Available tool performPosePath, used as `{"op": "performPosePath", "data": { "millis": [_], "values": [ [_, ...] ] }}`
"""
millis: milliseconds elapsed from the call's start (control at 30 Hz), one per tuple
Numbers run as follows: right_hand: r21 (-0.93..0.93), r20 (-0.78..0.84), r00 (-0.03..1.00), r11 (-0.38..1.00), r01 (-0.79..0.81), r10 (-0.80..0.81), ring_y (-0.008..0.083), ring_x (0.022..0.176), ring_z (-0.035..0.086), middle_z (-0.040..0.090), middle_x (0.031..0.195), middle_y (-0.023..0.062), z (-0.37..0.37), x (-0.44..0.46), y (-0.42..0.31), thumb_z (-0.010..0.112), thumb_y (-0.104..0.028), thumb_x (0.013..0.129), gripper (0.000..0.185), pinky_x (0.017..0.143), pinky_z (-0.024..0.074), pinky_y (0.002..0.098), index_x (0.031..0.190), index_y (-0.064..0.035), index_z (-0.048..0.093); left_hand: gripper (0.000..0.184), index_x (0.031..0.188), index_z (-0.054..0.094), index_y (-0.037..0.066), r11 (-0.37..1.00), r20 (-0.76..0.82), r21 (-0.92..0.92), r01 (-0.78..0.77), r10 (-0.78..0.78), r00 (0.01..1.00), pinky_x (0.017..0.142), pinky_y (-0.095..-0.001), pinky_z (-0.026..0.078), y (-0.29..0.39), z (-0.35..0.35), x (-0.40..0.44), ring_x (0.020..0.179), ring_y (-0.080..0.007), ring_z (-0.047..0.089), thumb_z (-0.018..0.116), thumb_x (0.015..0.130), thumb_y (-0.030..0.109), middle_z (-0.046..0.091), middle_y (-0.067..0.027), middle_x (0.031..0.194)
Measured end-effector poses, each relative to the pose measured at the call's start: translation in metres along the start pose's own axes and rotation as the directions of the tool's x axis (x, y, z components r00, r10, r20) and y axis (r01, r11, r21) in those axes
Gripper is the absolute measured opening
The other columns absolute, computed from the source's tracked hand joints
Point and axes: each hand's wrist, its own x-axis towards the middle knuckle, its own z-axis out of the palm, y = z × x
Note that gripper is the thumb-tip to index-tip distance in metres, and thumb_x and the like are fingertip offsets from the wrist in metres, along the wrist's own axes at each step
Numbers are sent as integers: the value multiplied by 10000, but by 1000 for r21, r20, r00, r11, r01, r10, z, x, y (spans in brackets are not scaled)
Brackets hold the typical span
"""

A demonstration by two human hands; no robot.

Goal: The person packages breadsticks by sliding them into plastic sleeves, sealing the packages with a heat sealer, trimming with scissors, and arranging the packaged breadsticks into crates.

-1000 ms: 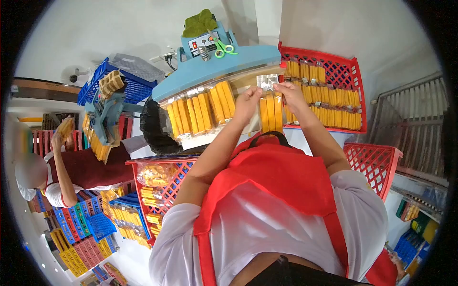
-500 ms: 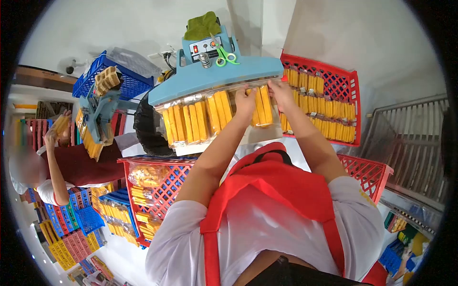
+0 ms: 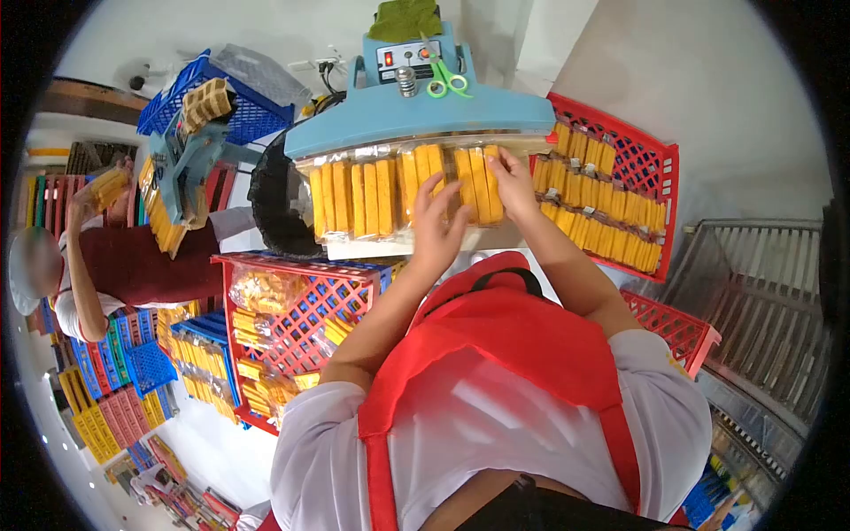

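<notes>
A row of clear plastic bags of yellow sticks [image 3: 361, 196] lies along the front of a light-blue bag sealer [image 3: 416, 122], their upper ends at its jaw. My right hand [image 3: 516, 188] pinches the upper right side of the rightmost bag of yellow sticks [image 3: 475, 188]. Held in front of the bags, my left hand [image 3: 436, 232] has its fingers spread, near the rightmost bag's left side; whether it touches the plastic I cannot tell. Green-handled scissors [image 3: 447, 81] and a green cloth [image 3: 404, 21] rest on top of the sealer.
A red crate [image 3: 670, 190] holding bagged yellow sticks stands to the right. Another red crate [image 3: 292, 296] with bags is at lower left. A black-lined bin [image 3: 273, 208] sits left of the sealer. Further left, a person [image 3: 146, 265] holds a bag beside a second sealer [image 3: 188, 168].
My left hand has come off the rightmost bag, moved down and left, and opened its fingers. My right hand stays at that bag's edge. The view has shifted slightly.
</notes>
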Motion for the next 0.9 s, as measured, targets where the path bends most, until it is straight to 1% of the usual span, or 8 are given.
{"op": "performPosePath", "data": {
  "millis": [333,467,633,700,733,800,833,900],
  "values": [
    [-74,-169,986,997,-25,12,123,894,498,541,1011,81,12,8,20,558,-187,812,416,791,390,243,1131,54,444,203,936,573,25,841,-380,119,529,-453,806,775,-318,411,-114,-111,-167,905,-250,490,556,735,8,506,-129,984],
    [-159,-178,983,984,-75,46,134,923,492,537,1001,68,15,6,5,563,-205,805,358,809,394,271,1079,10,480,236,950,579,34,570,-250,380,729,-695,674,823,-374,381,-163,-105,-263,932,-285,487,560,741,144,534,-148,979],
    [-226,-164,979,961,-156,120,220,966,502,492,1088,136,6,11,9,456,-266,856,414,845,399,313,1125,47,428,412,1101,514,97,210,63,656,725,-972,224,901,-400,346,-190,-76,-345,1047,-308,437,569,728,262,482,-162,1104],
    [-164,-131,975,966,-200,180,215,956,508,504,1077,112,17,6,-4,426,-277,866,398,833,402,327,1112,36,439,438,1132,488,115,161,-11,644,748,-975,220,902,-403,353,-188,-64,-348,1057,-307,432,571,726,256,440,-159,1160],
    [-557,89,996,828,66,-20,209,946,511,513,1062,94,-2,10,-2,423,-281,866,383,806,409,329,1102,19,450,405,1106,503,115,185,-51,626,757,-960,277,895,-400,365,-194,-57,-349,1052,-309,437,568,722,224,445,-156,1138],
    [-662,178,983,733,156,-49,194,897,522,533,1013,64,-10,7,-5,424,-287,865,344,747,416,327,1068,-15,478,328,1057,522,121,239,-71,530,813,-943,324,843,-410,388,-205,-58,-327,991,-311,466,497,731,136,469,-140,1069],
    [-462,6,997,885,-61,72,185,858,530,545,977,51,1,2,-13,427,-289,863,321,715,417,322,1043,-32,496,316,1042,527,121,294,-90,487,823,-920,382,835,-424,383,-207,-61,-316,966,-311,476,472,731,110,473,-136,1050],
    [-379,-208,978,922,-76,-5,167,792,527,547,923,48,-4,-7,-17,432,-315,857,325,666,417,297,1012,-39,506,291,1014,535,127,375,-206,532,759,-813,545,821,-450,367,-199,-69,-299,966,-309,461,447,738,105,479,-123,1029]
  ]
}}
